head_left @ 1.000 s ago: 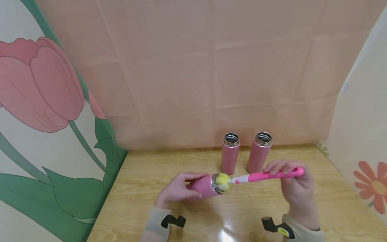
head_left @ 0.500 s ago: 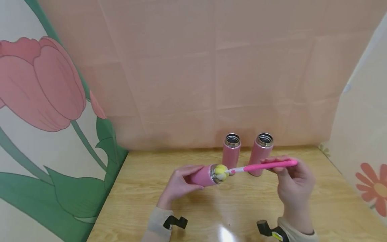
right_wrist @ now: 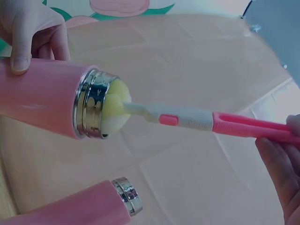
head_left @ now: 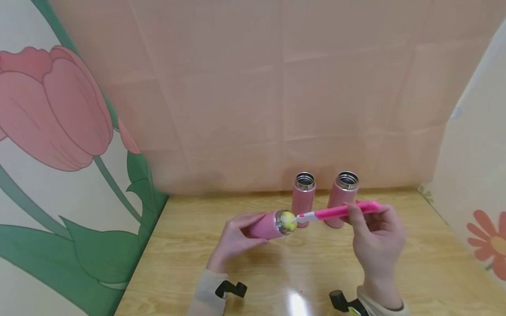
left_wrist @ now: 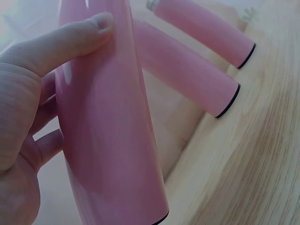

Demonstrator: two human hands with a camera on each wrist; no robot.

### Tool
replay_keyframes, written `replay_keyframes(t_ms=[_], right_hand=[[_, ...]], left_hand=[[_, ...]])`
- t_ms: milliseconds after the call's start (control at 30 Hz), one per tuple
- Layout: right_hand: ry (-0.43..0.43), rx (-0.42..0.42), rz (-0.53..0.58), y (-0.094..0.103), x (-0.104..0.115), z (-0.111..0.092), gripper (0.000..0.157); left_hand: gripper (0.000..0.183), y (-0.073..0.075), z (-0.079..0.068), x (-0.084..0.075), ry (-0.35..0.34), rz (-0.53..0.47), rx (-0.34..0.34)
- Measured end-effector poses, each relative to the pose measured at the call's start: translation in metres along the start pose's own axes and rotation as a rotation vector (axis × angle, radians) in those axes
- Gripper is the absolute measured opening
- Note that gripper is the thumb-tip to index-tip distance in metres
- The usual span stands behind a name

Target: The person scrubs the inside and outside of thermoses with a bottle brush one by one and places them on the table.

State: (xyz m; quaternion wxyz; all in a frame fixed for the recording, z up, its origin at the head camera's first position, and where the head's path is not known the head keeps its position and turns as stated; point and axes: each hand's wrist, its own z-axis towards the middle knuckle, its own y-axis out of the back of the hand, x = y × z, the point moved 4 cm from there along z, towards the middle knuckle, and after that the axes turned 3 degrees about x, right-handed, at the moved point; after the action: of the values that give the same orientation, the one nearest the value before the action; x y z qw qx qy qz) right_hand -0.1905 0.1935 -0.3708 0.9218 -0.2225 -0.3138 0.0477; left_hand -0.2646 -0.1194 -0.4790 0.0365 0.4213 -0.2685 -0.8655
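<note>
My left hand (head_left: 234, 240) grips a pink vacuum flask (head_left: 264, 226) round its body, holding it tilted nearly on its side with the metal mouth facing right. In the left wrist view the thumb lies along the flask (left_wrist: 108, 131). My right hand (head_left: 377, 239) holds a bottle brush by its bright pink handle (head_left: 332, 213), pinched between thumb and fingers. The yellow and white sponge head (right_wrist: 117, 105) of the brush sits partly inside the flask's mouth, with its rounded end part still showing outside. A white neck with a pink button (right_wrist: 168, 120) joins sponge and handle.
Two more pink flasks, one in the middle (head_left: 303, 197) and one to its right (head_left: 343, 197), stand upright and lidless at the back of the wooden table (head_left: 189, 215). A peach cloth (head_left: 221, 109) hangs behind them. Flower-patterned panels border both sides.
Both hands have risen and the flask with them. The brush has moved left, its sponge sinking deeper into the flask's mouth. The right hand has turned and shifted left.
</note>
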Motion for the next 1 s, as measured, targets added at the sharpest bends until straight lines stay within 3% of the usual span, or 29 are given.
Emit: replay_keyframes(t_ms=[133,267,367,467,567,667,1000], right_hand=[[-0.021,-0.034,-0.068,-0.001,0.000,0.000,0.015],[-0.073,-0.025,-0.320,-0.002,0.002,-0.002,0.019],[-0.170,0.008,-0.524,-0.005,0.002,-0.004,0.018],[-0.285,0.087,-0.623,-0.010,-0.004,-0.005,0.017],[-0.356,0.243,-0.623,-0.018,-0.017,-0.009,0.017],[-0.360,0.380,-0.568,-0.026,-0.029,-0.013,0.016],[-0.336,0.484,-0.362,-0.020,-0.040,-0.011,0.018]], left_hand=[[0.070,-0.002,0.001,-0.001,-0.032,0.028,-0.009],[0.069,-0.002,0.001,-0.001,-0.058,0.030,-0.028],[0.070,-0.002,0.001,0.000,-0.058,0.020,-0.054],[0.071,-0.002,0.002,0.000,-0.045,0.006,-0.072],[0.071,-0.003,0.002,-0.003,-0.044,-0.014,-0.069],[0.070,-0.005,0.004,-0.006,-0.045,-0.033,-0.052],[0.066,0.000,-0.002,-0.003,0.112,-0.152,-0.019]])
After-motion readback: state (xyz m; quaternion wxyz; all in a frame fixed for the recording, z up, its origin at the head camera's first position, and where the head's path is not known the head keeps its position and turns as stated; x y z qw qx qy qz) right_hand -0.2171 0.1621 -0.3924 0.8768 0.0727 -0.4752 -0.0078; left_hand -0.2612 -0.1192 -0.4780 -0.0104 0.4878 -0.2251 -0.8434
